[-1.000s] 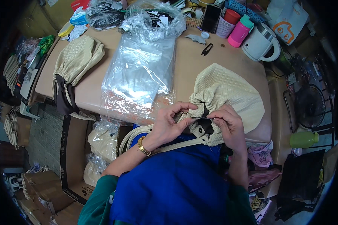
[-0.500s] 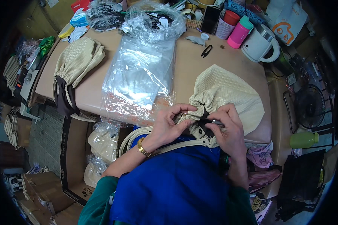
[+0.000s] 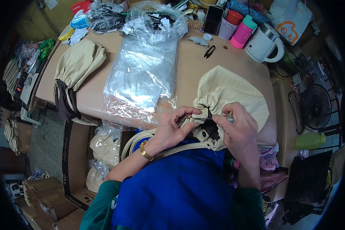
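Observation:
A cream woven drawstring bag (image 3: 234, 90) with a dark lining lies over the near right edge of the table, its gathered mouth toward me. My left hand (image 3: 175, 124) is closed on the left side of that mouth, pinching the gathered edge between thumb and fingers. In my right hand (image 3: 237, 124) is a slim awl-like tool (image 3: 214, 119) with a greyish handle. Its thin shaft points left across the dark opening toward my left fingertips; the tip is hard to make out. A cream strap (image 3: 180, 150) with eyelets runs below the mouth over my blue apron (image 3: 172, 184).
Clear plastic bags (image 3: 142, 73) lie mid-table, a second cream bag (image 3: 78, 63) at the left. Black thread snips (image 3: 209, 51), a phone (image 3: 213, 20), a pink bottle (image 3: 242, 34) and a white kettle (image 3: 262, 44) stand or lie at the back. A cardboard box (image 3: 74, 153) is below left.
My right hand has turned and shifted slightly right, so the tool's thin shaft now shows across the opening. My left hand keeps its pinch on the bag.

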Tool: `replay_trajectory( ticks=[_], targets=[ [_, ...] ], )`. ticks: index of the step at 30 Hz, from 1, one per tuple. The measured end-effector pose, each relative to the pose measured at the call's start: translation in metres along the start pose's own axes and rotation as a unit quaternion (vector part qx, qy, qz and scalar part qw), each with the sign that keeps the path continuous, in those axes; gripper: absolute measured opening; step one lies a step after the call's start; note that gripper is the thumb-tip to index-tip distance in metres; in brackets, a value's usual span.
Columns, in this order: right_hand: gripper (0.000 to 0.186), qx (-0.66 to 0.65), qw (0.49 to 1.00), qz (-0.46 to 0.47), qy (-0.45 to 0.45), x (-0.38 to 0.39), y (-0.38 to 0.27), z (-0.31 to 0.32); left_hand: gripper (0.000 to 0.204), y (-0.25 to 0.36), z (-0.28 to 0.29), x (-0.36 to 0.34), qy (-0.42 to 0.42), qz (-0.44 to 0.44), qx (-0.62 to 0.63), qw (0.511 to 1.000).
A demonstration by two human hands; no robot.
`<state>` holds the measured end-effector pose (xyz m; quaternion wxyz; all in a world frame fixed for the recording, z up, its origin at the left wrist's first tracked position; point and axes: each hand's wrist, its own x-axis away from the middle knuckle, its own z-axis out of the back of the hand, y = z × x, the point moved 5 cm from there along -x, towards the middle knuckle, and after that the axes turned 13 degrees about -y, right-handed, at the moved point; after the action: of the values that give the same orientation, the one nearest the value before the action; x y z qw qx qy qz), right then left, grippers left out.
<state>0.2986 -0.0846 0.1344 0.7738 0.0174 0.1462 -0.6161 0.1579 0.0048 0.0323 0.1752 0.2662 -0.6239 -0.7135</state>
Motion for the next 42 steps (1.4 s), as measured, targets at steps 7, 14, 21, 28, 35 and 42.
replay_trajectory(
  ticks=[7,14,21,28,35,42],
  targets=[
    [0.014,0.076,0.993,0.042,-0.074,-0.013,-0.014,0.012,0.031,0.005,-0.002,0.001,-0.014,-0.007,-0.061,0.998],
    [0.013,-0.092,0.984,0.041,-0.146,-0.03,0.009,0.006,0.032,-0.008,0.002,-0.001,0.025,-0.064,-0.009,0.998],
    [0.015,-0.107,0.994,0.001,0.0,-0.004,0.024,-0.012,0.038,-0.012,0.004,0.0,-0.018,0.05,-0.029,0.998],
    [0.014,-0.306,0.947,-0.096,0.012,0.006,0.031,-0.034,0.037,-0.012,0.004,-0.003,0.004,-0.003,0.008,1.0],
    [0.016,-0.256,0.965,-0.044,0.042,0.007,0.034,-0.039,0.041,-0.012,0.003,-0.003,-0.014,0.012,-0.012,1.0],
    [0.015,-0.306,0.948,-0.079,0.025,0.006,0.027,-0.034,0.041,-0.016,0.004,-0.003,-0.011,0.018,0.015,1.0]
  ],
)
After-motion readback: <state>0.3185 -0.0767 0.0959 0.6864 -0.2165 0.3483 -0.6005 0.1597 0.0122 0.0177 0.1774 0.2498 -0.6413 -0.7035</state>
